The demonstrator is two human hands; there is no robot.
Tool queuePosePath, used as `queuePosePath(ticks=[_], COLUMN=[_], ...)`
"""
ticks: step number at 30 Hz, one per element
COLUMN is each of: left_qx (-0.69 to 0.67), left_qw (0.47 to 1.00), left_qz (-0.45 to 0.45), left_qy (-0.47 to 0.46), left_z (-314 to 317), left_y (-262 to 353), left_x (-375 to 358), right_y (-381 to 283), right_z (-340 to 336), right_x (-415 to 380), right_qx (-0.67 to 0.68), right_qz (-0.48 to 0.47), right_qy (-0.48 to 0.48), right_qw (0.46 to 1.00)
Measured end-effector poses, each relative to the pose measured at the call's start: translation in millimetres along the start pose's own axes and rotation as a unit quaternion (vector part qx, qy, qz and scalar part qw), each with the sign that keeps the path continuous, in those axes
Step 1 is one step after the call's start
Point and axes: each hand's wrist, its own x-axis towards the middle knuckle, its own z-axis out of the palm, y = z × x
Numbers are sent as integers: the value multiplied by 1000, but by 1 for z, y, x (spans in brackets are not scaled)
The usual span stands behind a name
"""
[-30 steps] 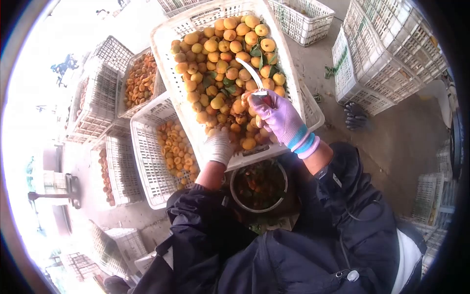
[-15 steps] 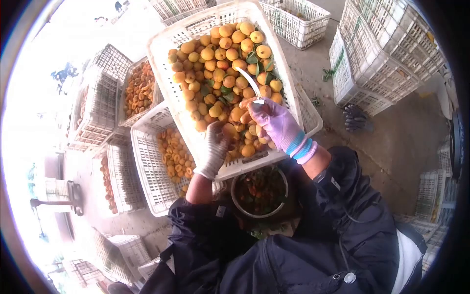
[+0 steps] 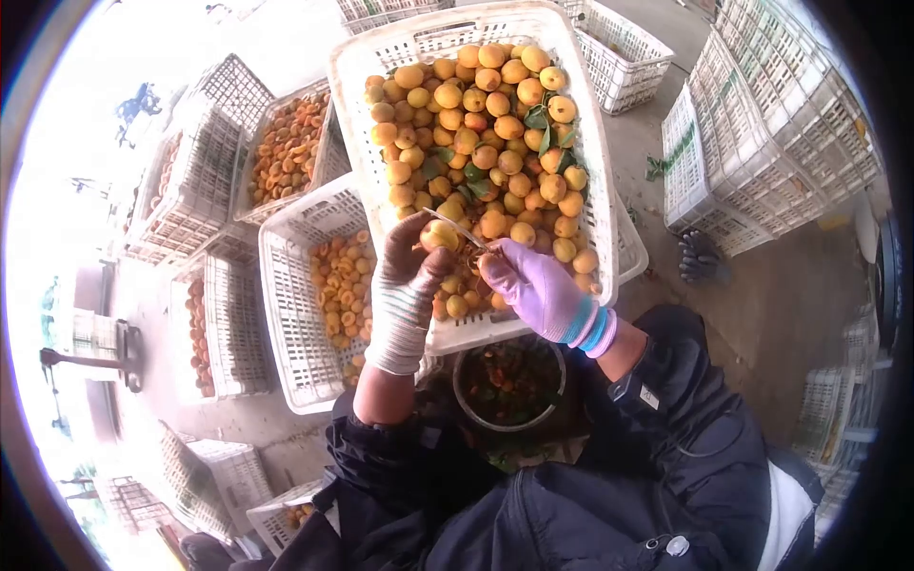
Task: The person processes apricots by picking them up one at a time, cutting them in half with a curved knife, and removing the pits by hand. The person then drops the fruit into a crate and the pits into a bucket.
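Note:
My left hand (image 3: 400, 305), in a whitish striped glove with bare-looking fingertips, grips a yellow apricot (image 3: 439, 235) between thumb and fingers. In a lilac glove with a blue cuff band, my right hand (image 3: 541, 287) is closed on a small knife (image 3: 465, 233). The thin curved blade lies along the top and side of the apricot. Both hands are over the near end of a white plastic crate (image 3: 358, 124), which is filled with whole apricots (image 3: 484, 133) and a few green leaves.
Left of it, a lower white crate (image 3: 286, 319) holds halved apricots (image 3: 340, 290). A round bucket (image 3: 562, 390) with dark scraps and leaves stands below, between my legs. Stacked crates (image 3: 776, 124) rise at right, near dark gloves (image 3: 700, 257) on the floor. More fruit-filled crates (image 3: 243, 333) stand at left.
My left hand has come up from the fruit with an apricot. The knife, earlier raised and pointing away, has been lowered and brought across to that apricot. The whole view has shifted slightly.

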Motion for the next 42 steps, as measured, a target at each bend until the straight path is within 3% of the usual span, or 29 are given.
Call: queuePosePath(ticks=[8, 18, 20, 23, 30, 32, 34, 37, 40, 42], left_qx=[-56, -72, -24, 40, -10, 15, -39, -86, 70, 57], left_qw=[998, 997, 995, 994, 998, 997, 997, 996, 997, 998], left_qz=[37, 41, 97, 104, 9, 37, 4, -17, -16, 1], left_qy=[0, 0, 2, 11, 60, 65, 71, 31, -1, -11], left_z=[1, 13, 14, 16, 29, 24, 23, 13, 21, 19], left_y=[-2, -8, -9, -7, -1, -14, -16, -11, 2, -5], left_x=[1, -1, -2, -5, -14, -12, -12, -6, -9, -6], right_y=[-3, -1, 5, 2, -1, 1, -1, -4, -10, -8], right_z=[2, 1, 3, 2, 12, 14, 14, 13, 9, 8], right_x=[0, -2, -4, -5, -7, -5, -4, -6, -3, -2], right_qx=[-5, -88, -89, -129, -220, -225, -234, -214, -197, -222], right_qz=[24, 0, -35, -50, -38, -16, -14, -6, 33, 28], right_qy=[-44, -19, -11, -6, 18, 1, 2, -6, -6, -13], right_qw=[999, 996, 995, 990, 975, 974, 972, 977, 980, 975])
